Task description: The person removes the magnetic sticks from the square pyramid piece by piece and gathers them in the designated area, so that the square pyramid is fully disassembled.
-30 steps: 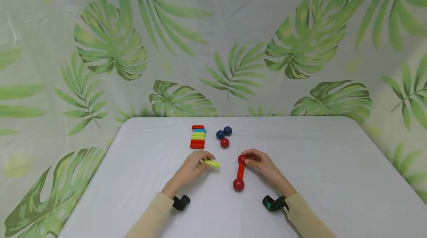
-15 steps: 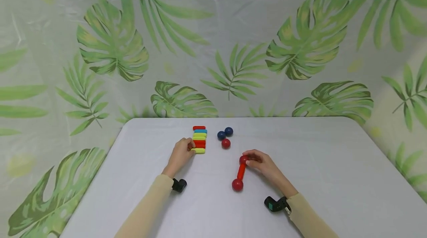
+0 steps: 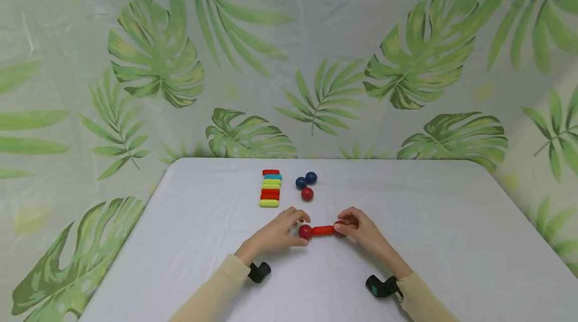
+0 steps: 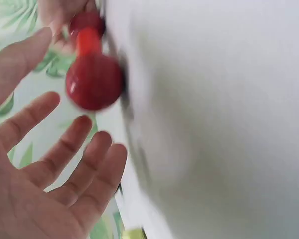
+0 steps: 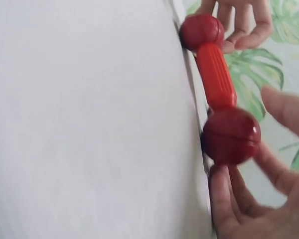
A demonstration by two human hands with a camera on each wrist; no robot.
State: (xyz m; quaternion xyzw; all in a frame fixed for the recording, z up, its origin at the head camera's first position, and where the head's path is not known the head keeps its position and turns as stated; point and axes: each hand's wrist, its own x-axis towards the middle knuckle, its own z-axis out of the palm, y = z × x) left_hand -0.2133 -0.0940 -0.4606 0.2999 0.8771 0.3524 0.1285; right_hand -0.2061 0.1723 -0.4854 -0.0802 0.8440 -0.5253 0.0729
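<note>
A red rod (image 3: 322, 230) joins two red balls into a dumbbell-like piece lying crosswise on the table. My right hand (image 3: 365, 232) holds its right ball (image 5: 231, 137), with the fingers curled round it. In the right wrist view the thumb seems to stand off that ball. Around the left ball (image 3: 305, 232) my left hand (image 3: 277, 231) is spread, thumb in front and fingers behind. The left wrist view shows a gap between those fingers and the ball. In the head view the right ball is partly hidden by my fingers.
Farther back lies a column of short rods, among them a yellow rod (image 3: 269, 203), a red rod (image 3: 271, 172) and a blue rod (image 3: 273, 177). To its right sit two blue balls (image 3: 301, 182) and a loose red ball (image 3: 307, 194). A leaf-print cloth hangs behind the table.
My left hand put the yellow rod at the near end of the column, then came back to the joined piece. That piece has turned from roughly lengthwise to crosswise in my right hand.
</note>
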